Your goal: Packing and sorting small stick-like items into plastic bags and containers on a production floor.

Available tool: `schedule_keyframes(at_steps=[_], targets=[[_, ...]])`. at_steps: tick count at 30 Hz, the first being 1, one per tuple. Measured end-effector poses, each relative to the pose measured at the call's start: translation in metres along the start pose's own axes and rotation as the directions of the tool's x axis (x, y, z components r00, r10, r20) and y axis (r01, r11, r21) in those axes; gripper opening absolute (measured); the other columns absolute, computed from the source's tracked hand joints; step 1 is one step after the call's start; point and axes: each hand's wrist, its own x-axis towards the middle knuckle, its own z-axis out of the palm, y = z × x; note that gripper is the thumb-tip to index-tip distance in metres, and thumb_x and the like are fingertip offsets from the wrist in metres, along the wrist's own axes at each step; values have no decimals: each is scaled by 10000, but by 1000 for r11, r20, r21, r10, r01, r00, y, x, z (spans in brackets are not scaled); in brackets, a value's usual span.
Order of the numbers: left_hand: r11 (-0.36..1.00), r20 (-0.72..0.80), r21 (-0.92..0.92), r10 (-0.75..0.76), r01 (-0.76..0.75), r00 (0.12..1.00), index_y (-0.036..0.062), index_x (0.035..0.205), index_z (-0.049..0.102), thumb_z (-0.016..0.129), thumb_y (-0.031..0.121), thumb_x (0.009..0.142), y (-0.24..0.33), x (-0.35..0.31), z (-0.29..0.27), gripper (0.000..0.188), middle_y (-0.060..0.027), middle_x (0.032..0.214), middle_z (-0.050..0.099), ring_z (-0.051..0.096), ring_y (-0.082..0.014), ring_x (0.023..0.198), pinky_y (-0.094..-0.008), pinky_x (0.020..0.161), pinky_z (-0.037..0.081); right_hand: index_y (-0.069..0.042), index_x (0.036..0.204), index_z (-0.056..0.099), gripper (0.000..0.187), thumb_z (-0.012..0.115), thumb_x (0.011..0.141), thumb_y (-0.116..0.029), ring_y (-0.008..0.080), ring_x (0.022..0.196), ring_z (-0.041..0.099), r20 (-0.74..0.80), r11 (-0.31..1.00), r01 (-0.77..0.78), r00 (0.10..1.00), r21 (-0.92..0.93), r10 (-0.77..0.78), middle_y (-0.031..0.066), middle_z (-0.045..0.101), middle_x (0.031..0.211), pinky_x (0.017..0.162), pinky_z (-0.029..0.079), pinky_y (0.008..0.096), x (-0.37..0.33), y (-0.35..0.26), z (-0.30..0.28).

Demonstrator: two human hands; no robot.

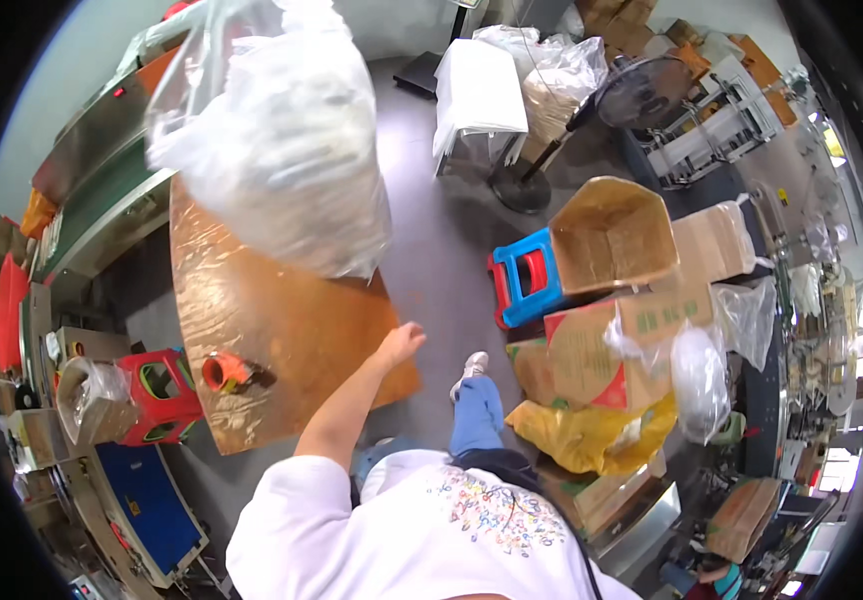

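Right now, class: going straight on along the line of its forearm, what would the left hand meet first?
Probably the standing fan's round base, with the blue stool just right of that line. Depth is unclear, so the left hand might pass above both.

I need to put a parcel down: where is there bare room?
Bare patches: the brown table between the plastic bag, orange roll and left forearm; the grey floor between table and blue stool. Cartons and the yellow bag crowd the right.

no lettering can be read; green print [645, 320] on the brown cardboard box [582, 352] is too small to make out.
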Motion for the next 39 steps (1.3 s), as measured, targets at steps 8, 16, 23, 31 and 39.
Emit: schedule_keyframes(at_steps=[8,16,23,31,39], targets=[[842,-161,-385,-464,377,871,28,1019,571,572,269,785,23,212,-6,336,-125,898,635,616,-255,783,-352,686,486,-64,995,609,420,517,831,-439,227,885,552,152,909,-370,904,-194,401,80,586,995,685,462,384,282,-183,-248],[139,103,-920,-816,366,568,36,829,588,576,252,781,16,420,-106,221,-59,680,569,513,-149,484,-301,407,416,-86,1056,538,316,562,823,-298,190,723,611,186,993,1,982,122,-24,80,634,840,651,493,331,593,-533,-246],[443,-70,-878,-495,182,866,26,1022,564,595,264,812,67,616,-349,319,-67,877,613,594,-132,652,-258,492,478,-71,634,582,376,482,848,-364,196,491,553,412,648,579,813,-495,-412,108,553,544,482,433,328,733,-549,-263],[623,-718,-695,-576,-359,391,50,1031,556,563,180,845,59,684,-707,227,-29,849,592,562,-87,696,-205,575,445,-50,607,568,324,476,826,-270,210,444,535,212,981,-114,966,-159,147,118,560,561,398,395,335,1028,-829,-236],[959,-691,-253,-90,124,-717,6,1112,507,479,183,911,106,634,-931,269,-92,1031,559,525,-161,884,-283,790,425,-48,995,572,236,539,854,-234,137,600,588,396,932,359,864,-50,-311,62,608,739,493,467,260,1193,-1354,-23]])
